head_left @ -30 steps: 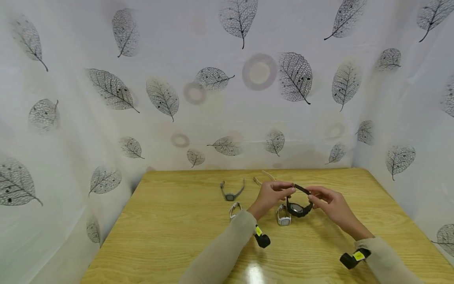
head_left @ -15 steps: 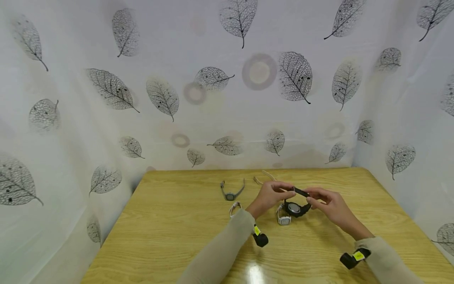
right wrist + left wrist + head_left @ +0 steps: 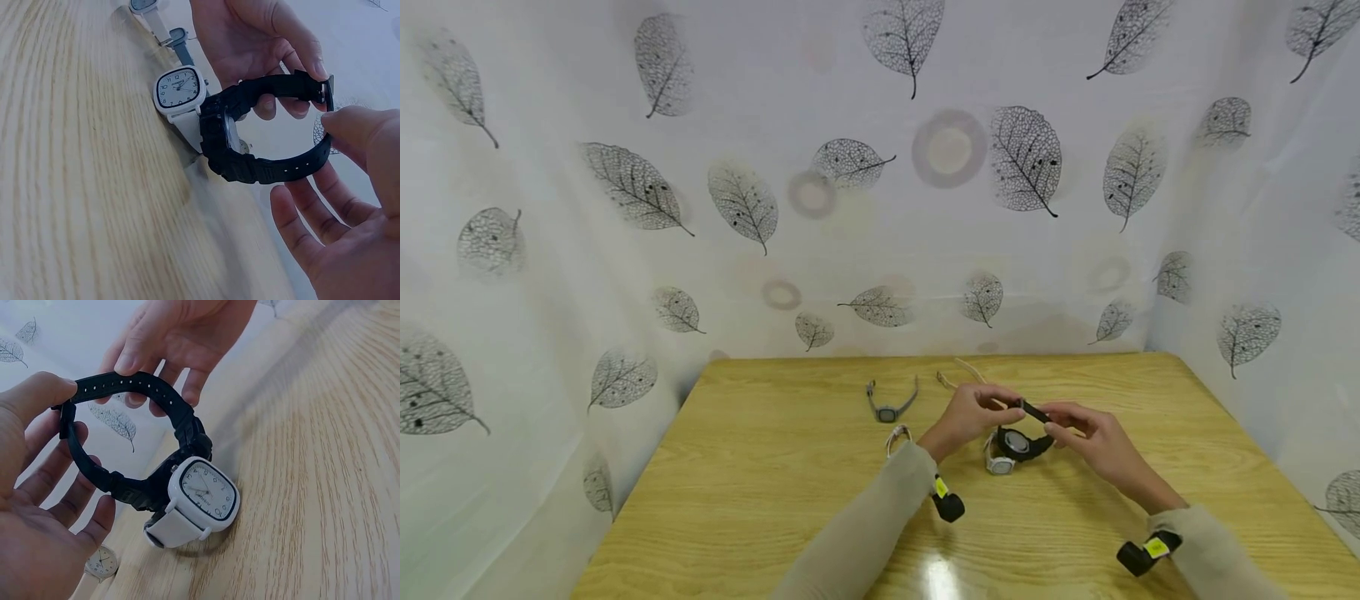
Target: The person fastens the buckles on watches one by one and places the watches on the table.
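Note:
A black wristwatch [image 3: 1017,442] is held between both hands, its strap looped round and meeting at the buckle. The left hand [image 3: 967,419] pinches the buckle end between thumb and fingers. On the opposite side, the right hand [image 3: 1096,440] holds the holed part of the strap [image 3: 297,167], its thumb near the buckle in the right wrist view. Just beside the black watch's case stands a white square-faced watch [image 3: 209,490] with a white strap; I cannot tell whether they touch. Part of the black watch's dial is hidden in both wrist views.
On the wooden table [image 3: 760,500], a grey watch [image 3: 887,414] lies left of the hands. Another white watch [image 3: 898,435] is partly covered by the left sleeve. Behind the left hand, a pale-strapped watch [image 3: 970,369] shows only in part. A leaf-print curtain [image 3: 820,258] surrounds the table.
The black watch's case has shifted a little left and turned, closer to the white watch. Its upper strap has tilted and dropped slightly between the fingers. Both hands have kept hold.

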A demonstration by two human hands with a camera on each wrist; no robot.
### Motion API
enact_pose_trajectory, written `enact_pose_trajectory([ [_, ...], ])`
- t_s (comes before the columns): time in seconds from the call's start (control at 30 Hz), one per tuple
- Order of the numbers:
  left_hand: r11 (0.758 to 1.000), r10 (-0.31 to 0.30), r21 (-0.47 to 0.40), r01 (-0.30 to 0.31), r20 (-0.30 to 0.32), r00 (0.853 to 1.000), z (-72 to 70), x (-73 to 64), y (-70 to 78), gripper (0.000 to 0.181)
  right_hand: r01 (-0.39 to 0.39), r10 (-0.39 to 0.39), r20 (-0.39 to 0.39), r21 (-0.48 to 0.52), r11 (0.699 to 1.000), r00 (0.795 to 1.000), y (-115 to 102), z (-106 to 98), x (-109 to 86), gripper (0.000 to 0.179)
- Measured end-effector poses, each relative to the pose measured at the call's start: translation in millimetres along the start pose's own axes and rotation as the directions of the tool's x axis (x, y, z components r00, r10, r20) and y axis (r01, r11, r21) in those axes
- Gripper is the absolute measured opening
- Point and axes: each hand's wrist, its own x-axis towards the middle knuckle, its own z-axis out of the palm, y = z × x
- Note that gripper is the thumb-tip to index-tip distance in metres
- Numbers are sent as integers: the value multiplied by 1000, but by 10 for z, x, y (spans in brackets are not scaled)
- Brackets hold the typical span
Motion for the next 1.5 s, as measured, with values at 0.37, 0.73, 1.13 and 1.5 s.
enact_pose_trajectory([
  [0.37,999,-8,-36,5,-62,998,32,28,-14,19,-8,8,-11,-10,1000,1000,-41,2,-6,33],
  [0.73,995,-2,-99,-8,-97,995,112,21,71,17,-14,14,-35,-4,1000,999,-32,-65,13,32],
  [1.13,999,35,3,-35,-22,999,47,23,155,20,-10,10,-47,-7,1000,999,-84,-58,-7,31],
  [1.5,999,37,25,-36,-11,999,15,26,190,21,16,-15,-64,10,1000,998,-97,-3,6,31],
])
